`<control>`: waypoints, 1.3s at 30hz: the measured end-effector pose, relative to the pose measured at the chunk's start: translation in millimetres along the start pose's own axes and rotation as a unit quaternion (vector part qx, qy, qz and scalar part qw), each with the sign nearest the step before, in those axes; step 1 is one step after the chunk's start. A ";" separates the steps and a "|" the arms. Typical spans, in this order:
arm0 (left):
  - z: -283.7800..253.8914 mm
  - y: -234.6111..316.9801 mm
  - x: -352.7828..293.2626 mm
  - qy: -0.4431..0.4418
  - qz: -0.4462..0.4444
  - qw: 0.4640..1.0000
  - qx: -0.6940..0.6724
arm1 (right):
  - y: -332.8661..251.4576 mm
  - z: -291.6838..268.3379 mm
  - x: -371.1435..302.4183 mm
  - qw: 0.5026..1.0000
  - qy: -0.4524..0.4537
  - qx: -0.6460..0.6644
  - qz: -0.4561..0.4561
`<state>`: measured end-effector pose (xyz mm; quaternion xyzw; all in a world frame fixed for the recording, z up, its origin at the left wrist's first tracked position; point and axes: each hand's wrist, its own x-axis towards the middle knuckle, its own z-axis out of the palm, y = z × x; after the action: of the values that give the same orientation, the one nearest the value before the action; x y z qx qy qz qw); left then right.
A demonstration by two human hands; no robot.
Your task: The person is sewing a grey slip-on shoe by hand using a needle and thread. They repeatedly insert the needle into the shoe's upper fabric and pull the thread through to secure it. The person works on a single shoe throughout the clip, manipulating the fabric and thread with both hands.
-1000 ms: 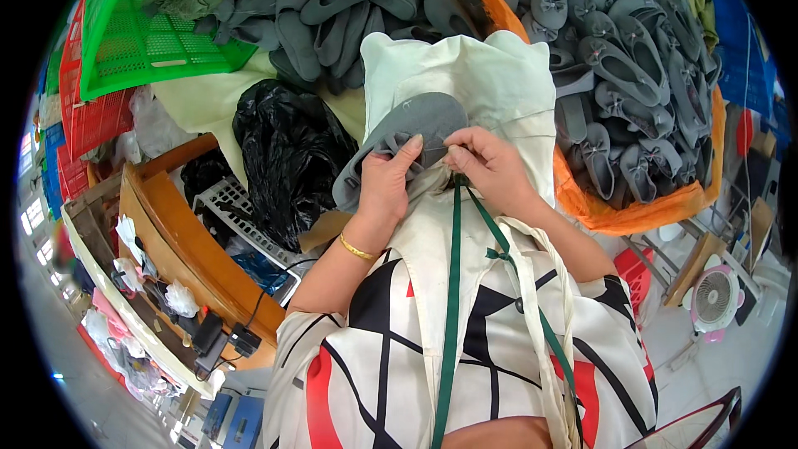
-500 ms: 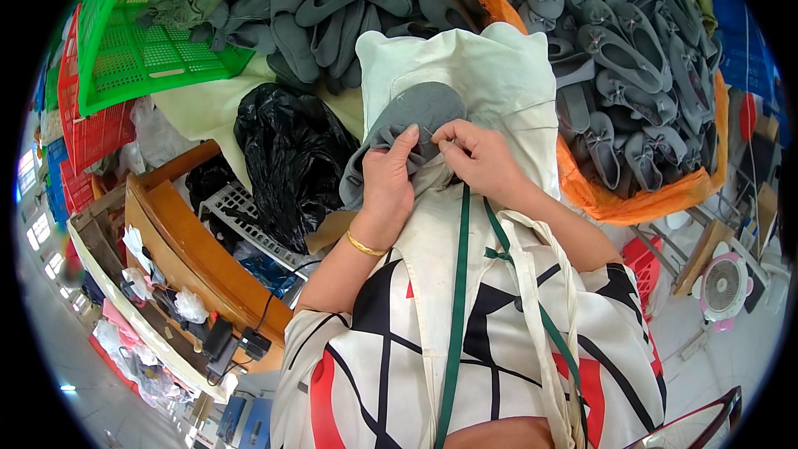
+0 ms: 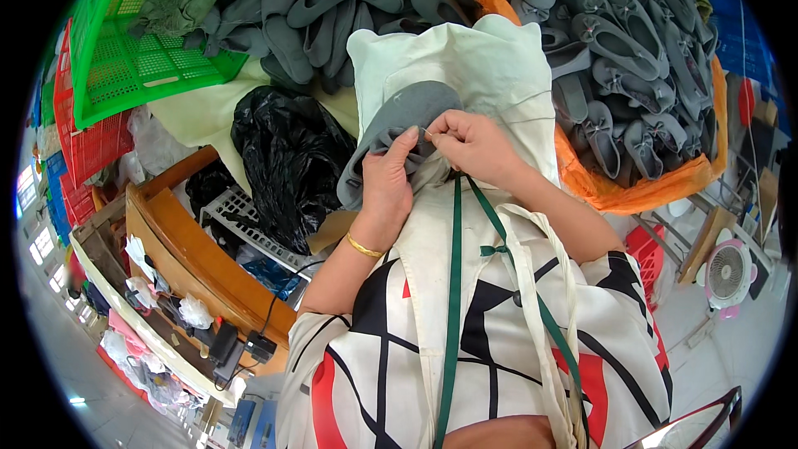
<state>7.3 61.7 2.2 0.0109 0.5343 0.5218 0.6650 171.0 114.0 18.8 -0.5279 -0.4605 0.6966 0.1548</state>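
Observation:
A grey cloth shoe (image 3: 413, 108) lies tilted over the white cloth (image 3: 490, 54) on my lap, sole side partly up. My left hand (image 3: 387, 183) is closed on its near edge, thumb on top and the other fingers hidden under the fabric. At that same edge my right hand (image 3: 478, 145) pinches a thin needle (image 3: 428, 133) between thumb and forefinger, close to the left thumb. A fine dark line, which looks like thread, crosses the white cloth right of my right hand.
Grey shoes (image 3: 324, 0) are heaped at the far side. An orange-edged sack (image 3: 607, 199) at right holds several bowed ones. A black plastic bag (image 3: 287, 166), green crate (image 3: 154, 71) and wooden drawer unit (image 3: 199, 249) stand left; a small fan (image 3: 729, 272) is at lower right.
My right hand has shifted slightly left and up, closer to the shoe's edge and the left thumb. The left hand keeps its hold on the shoe.

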 end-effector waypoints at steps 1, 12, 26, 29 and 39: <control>2.5 1.2 0.1 0.004 -0.004 1.000 -0.001 | 3.4 1.5 -0.3 1.000 0.006 0.000 -0.016; 6.5 6.2 2.5 0.020 -0.016 1.000 -0.001 | 11.6 5.2 -5.2 0.969 0.056 -0.137 -0.196; 5.0 -8.1 -1.2 -0.050 0.028 0.998 0.027 | -14.0 1.0 18.0 0.964 0.074 -0.195 -0.163; 6.2 -8.8 -5.1 -0.050 0.029 0.998 0.026 | -17.1 -8.3 21.7 0.880 0.128 -0.339 -0.309; 13.1 -1.4 -9.0 -0.057 -0.029 0.990 0.128 | -30.0 -18.9 21.8 0.993 0.013 0.060 -0.098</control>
<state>18.7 61.8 13.3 0.1099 0.5577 0.4279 0.7027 170.9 154.2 29.7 -0.4791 -0.4655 0.6976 0.2590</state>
